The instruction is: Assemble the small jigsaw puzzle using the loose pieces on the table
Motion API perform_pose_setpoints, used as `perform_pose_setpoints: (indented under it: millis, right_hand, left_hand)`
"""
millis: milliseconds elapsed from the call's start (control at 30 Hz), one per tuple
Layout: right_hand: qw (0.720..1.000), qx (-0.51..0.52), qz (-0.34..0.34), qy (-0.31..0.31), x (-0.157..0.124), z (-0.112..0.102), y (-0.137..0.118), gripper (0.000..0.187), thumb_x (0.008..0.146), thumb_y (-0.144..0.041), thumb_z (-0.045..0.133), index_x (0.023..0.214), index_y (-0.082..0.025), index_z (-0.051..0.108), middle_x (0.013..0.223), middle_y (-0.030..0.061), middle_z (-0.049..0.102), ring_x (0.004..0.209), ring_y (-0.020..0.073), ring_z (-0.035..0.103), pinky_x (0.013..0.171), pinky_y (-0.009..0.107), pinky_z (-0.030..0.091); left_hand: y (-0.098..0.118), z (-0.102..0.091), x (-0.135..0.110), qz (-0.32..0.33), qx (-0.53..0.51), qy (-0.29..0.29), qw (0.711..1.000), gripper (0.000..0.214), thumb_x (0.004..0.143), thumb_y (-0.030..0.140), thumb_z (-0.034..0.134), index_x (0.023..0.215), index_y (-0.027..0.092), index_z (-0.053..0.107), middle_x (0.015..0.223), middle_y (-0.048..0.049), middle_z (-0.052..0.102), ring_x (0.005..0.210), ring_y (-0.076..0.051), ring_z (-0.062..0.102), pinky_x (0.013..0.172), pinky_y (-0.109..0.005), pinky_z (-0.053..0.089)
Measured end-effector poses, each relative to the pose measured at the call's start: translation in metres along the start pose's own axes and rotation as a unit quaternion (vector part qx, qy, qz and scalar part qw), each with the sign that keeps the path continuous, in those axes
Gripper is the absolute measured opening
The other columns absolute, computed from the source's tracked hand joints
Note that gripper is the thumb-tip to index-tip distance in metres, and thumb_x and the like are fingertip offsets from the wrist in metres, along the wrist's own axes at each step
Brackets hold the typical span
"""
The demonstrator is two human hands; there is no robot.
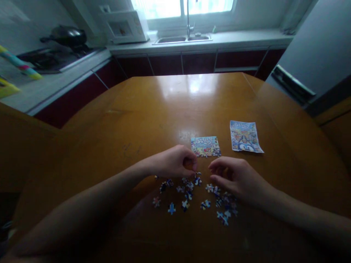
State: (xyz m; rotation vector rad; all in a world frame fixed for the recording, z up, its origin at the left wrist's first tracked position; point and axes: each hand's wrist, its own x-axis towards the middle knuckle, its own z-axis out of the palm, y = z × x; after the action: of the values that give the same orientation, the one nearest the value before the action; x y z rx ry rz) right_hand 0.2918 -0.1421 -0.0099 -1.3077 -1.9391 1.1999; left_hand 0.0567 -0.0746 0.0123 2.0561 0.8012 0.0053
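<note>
A partly joined jigsaw puzzle [205,146] lies flat on the table, its upper rows assembled and its lower edge uneven. My left hand [175,161] is just below its left corner, thumb and forefinger pinched together at a small puzzle piece [198,173]; the fingers partly hide it. Below the puzzle's right corner is my right hand [236,174], its thumb and fingers curved but apart, with nothing visible between them. Loose puzzle pieces [189,185] are scattered under and between both hands. One blue piece [171,208] lies apart, nearer to me.
A creased picture sheet [245,137] lies right of the puzzle on the wooden table [153,117]. Beyond the table are a counter with a sink [171,39], a microwave [126,27] and a black pan [68,36] on the stove. A fridge [318,47] stands at right.
</note>
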Motion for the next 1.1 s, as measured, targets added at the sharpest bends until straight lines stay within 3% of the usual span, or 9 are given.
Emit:
perform_pose_setpoints:
  millis: [133, 300, 500, 667, 767, 967, 1100]
  right_hand:
    - [0.998, 0.027, -0.047, 0.014, -0.003, 0.012, -0.002, 0.005, 0.081, -0.014, 0.067, 0.084, -0.018, 0.066, 0.075, -0.0008, 0.065, 0.065, 0.0109, 0.055, 0.058, 0.024, 0.043]
    - [0.995, 0.043, -0.084, 0.022, -0.002, 0.011, -0.005, 0.009, 0.079, -0.008, 0.065, 0.079, -0.017, 0.067, 0.072, -0.0017, 0.065, 0.064, 0.0099, 0.055, 0.058, 0.023, 0.043]
    - [0.994, 0.056, -0.097, 0.007, -0.002, 0.008, -0.012, 0.008, 0.085, -0.014, 0.061, 0.086, -0.014, 0.069, 0.075, 0.0017, 0.067, 0.067, 0.0123, 0.057, 0.060, 0.026, 0.045]
    - [0.990, 0.062, -0.121, 0.023, 0.000, 0.011, -0.010, 0.006, 0.081, -0.012, 0.063, 0.084, -0.014, 0.068, 0.077, 0.0027, 0.068, 0.067, 0.0128, 0.058, 0.061, 0.027, 0.045]
    - [0.991, 0.074, -0.100, 0.045, 0.002, 0.010, -0.007, 0.007, 0.081, -0.011, 0.062, 0.082, -0.016, 0.067, 0.075, 0.0013, 0.067, 0.067, 0.0123, 0.057, 0.061, 0.026, 0.045]
    - [0.981, 0.174, -0.012, 0.088, 0.007, 0.004, -0.006, 0.003, 0.081, -0.016, 0.065, 0.084, -0.016, 0.064, 0.074, 0.0009, 0.065, 0.067, 0.0131, 0.058, 0.060, 0.027, 0.047]
    - [0.976, 0.196, 0.000, 0.095, 0.008, 0.002, -0.003, 0.005, 0.081, -0.017, 0.067, 0.084, -0.016, 0.064, 0.074, 0.0004, 0.064, 0.067, 0.0125, 0.059, 0.060, 0.026, 0.047]
  left_hand:
    - [0.008, 0.009, -0.001, -0.006, -0.015, -0.005, 1.000, 0.005, 0.076, 0.017, 0.062, 0.079, 0.015, 0.066, 0.065, 0.0043, 0.049, 0.058, -0.007, 0.042, 0.050, -0.019, 0.032]
    - [0.012, 0.011, -0.004, -0.004, -0.040, -0.012, 0.999, 0.005, 0.076, 0.016, 0.062, 0.079, 0.016, 0.066, 0.064, 0.0052, 0.048, 0.059, -0.007, 0.041, 0.051, -0.018, 0.032]
    - [0.010, 0.012, -0.003, -0.005, -0.060, -0.006, 0.998, 0.006, 0.077, 0.017, 0.062, 0.082, 0.016, 0.067, 0.063, 0.0059, 0.045, 0.057, -0.007, 0.038, 0.049, -0.018, 0.028]
    - [0.010, 0.012, -0.001, -0.005, -0.072, -0.006, 0.997, 0.005, 0.079, 0.017, 0.063, 0.081, 0.015, 0.066, 0.062, 0.0060, 0.045, 0.056, -0.007, 0.037, 0.048, -0.018, 0.027]
    - [0.012, 0.014, 0.000, 0.016, -0.066, 0.038, 0.997, 0.006, 0.080, 0.019, 0.063, 0.084, 0.015, 0.065, 0.063, 0.0056, 0.045, 0.057, -0.007, 0.037, 0.049, -0.018, 0.028]
    - [0.017, 0.021, 0.000, 0.099, 0.054, 0.213, 0.971, 0.007, 0.081, 0.024, 0.069, 0.086, 0.019, 0.069, 0.073, 0.0023, 0.055, 0.064, -0.009, 0.046, 0.058, -0.020, 0.037]
    - [0.016, 0.024, -0.002, 0.137, 0.114, 0.250, 0.952, 0.007, 0.083, 0.023, 0.068, 0.089, 0.020, 0.069, 0.078, 0.0006, 0.060, 0.068, -0.010, 0.051, 0.061, -0.021, 0.041]
